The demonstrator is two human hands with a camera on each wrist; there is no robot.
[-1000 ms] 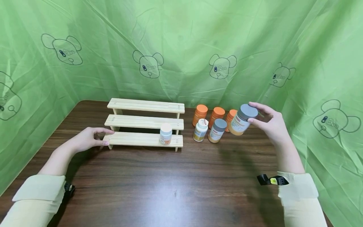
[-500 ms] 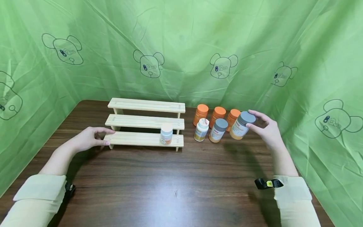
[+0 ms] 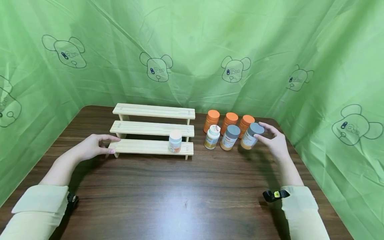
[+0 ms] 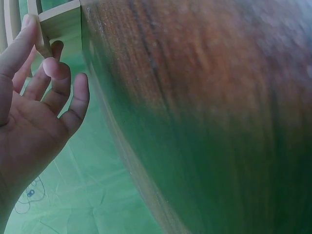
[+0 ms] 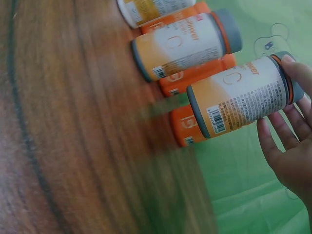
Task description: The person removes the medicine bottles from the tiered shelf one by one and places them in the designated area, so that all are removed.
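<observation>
My right hand point(image 3: 274, 141) holds a grey-capped bottle point(image 3: 249, 138) by its lid, thumb on the near side. In the right wrist view this bottle point(image 5: 243, 95) shows a white and orange label, its base close over the table. Left of it stands a second grey-capped bottle point(image 3: 228, 141), then a white bottle point(image 3: 211, 139) with a gold label. My left hand point(image 3: 94, 146) pinches the left end of the lowest step of a three-step wooden shelf point(image 3: 141, 146). A white-capped bottle point(image 3: 175, 144) stands upright on that step, near its right end.
Three orange bottles point(image 3: 212, 118) stand in a row behind the others, partly hidden by them. Close behind the brown wooden table point(image 3: 168, 200) hangs a green curtain point(image 3: 192, 40) with printed bear heads, and it also runs along both sides.
My right hand has come down and to the left with the grey-capped bottle, bringing it beside the other grey-capped one. The left hand stays at the shelf's end.
</observation>
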